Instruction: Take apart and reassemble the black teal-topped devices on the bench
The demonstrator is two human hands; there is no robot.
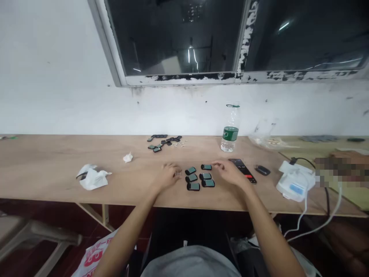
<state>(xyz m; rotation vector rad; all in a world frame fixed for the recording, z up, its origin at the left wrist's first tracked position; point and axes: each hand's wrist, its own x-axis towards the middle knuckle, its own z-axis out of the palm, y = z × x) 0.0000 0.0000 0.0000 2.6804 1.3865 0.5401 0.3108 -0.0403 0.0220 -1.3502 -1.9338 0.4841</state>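
Between my hands lie several small black oval-ended pieces with grey-green flat faces, in two columns; one is the top right piece (pixel 206 167), another the bottom left piece (pixel 193 186). My left hand (pixel 167 177) rests low over the wood left of them, its fingers smeared by motion. Right at its fingertips is a small cluster of thin, light-coloured bits (pixel 178 173), too small to name. My right hand (pixel 230 171) reaches in from the right, fingers partly stretched and apart. Its fingertips end just beside the top right piece; whether they touch it I cannot tell.
Farther back lie more black pieces (pixel 170 141) and small white bits (pixel 179 143). A water bottle (pixel 230 132) stands near the wall. Right of my hand are a phone (pixel 243 169), a black key fob (pixel 262 170) and a white cabled device (pixel 295 182). Crumpled tissue (pixel 94 179) lies left.
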